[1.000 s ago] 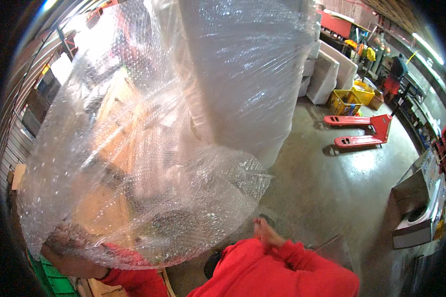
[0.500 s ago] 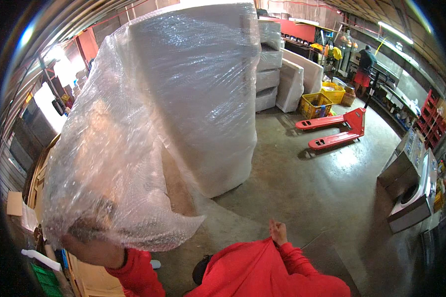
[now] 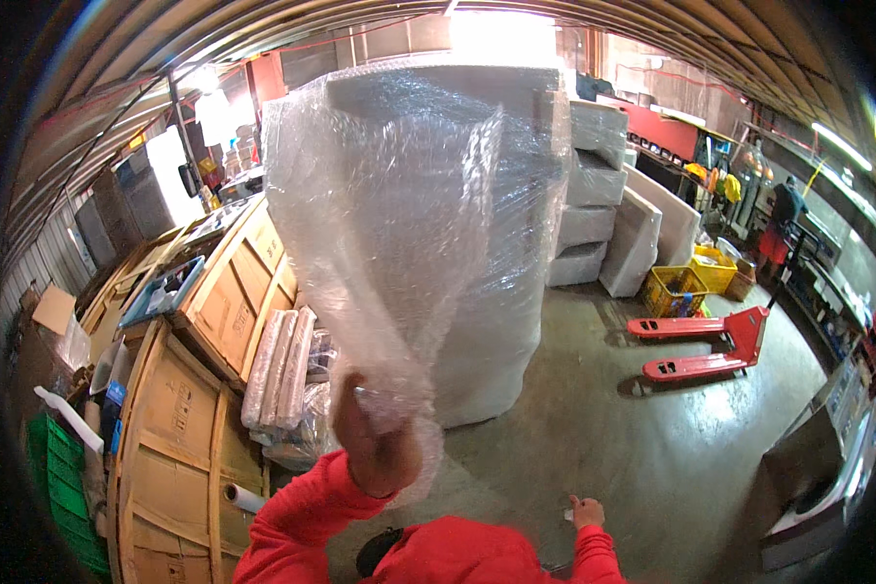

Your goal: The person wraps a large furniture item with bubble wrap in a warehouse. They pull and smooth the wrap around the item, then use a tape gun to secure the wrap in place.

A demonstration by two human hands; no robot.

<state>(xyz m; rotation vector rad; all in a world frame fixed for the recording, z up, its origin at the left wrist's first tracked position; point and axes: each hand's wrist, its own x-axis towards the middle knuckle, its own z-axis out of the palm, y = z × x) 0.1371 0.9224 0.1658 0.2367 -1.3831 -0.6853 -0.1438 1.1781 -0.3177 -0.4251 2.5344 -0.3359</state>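
Note:
A tall, boxy load (image 3: 496, 311) stands in front of me, wrapped in bubble wrap and shiny clear film. From its near left side a loose sheet of bubble wrap (image 3: 399, 263) hangs down and narrows into a bunched end. My left hand (image 3: 380, 448) grips that gathered end, fingers curled round it. Lower and to the right, away from the load, is my right hand (image 3: 587, 511). Its fingers are closed, and a small pale bit shows beside them; what it is I cannot make out. Red sleeves cover both arms.
Wooden crates (image 3: 180, 428) and wrapped rolls (image 3: 287, 365) line the left side. A red pallet jack (image 3: 701, 346) stands on the concrete floor at right, near yellow crates (image 3: 675, 290). Wrapped panels (image 3: 633, 238) lean behind the load. Another person (image 3: 779, 219) stands at a far-right bench.
My left hand has come rightward from the far left, drawing the spread bubble wrap into a bunch against the load. My right hand has lowered and shifted right. The view has turned left.

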